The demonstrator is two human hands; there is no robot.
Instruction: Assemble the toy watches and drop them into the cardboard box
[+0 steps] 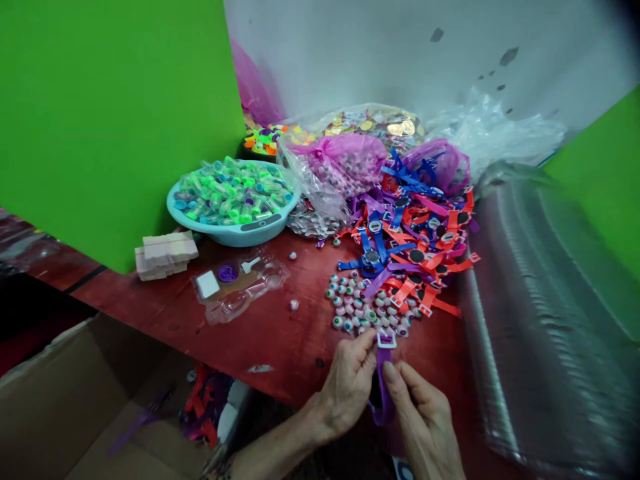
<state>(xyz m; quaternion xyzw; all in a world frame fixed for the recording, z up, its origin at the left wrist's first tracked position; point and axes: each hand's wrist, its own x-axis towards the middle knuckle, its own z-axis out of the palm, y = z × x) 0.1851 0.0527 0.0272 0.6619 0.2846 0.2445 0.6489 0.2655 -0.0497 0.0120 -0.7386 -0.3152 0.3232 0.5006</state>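
A purple toy watch strap [384,360] with a white buckle is held between my two hands over the table's front edge. My left hand [349,383] pinches it close to the buckle. Fingers closed, my right hand [423,413] presses its thumb on the band lower down. The strap bends into a loop below, partly hidden by the hands. Just beyond the buckle lie several small eyeball beads [350,300]. Behind them spreads a heap of orange, blue and purple toy watches [420,247].
A light blue basin [235,233] holds small green-capped tubes. Left of centre lie a clear blister tray [240,293] and stacked pale cards [167,253]. Stacked clear plastic trays [530,320] line the right. A cardboard box [75,393] sits lower left; pink bags [345,160] stand behind.
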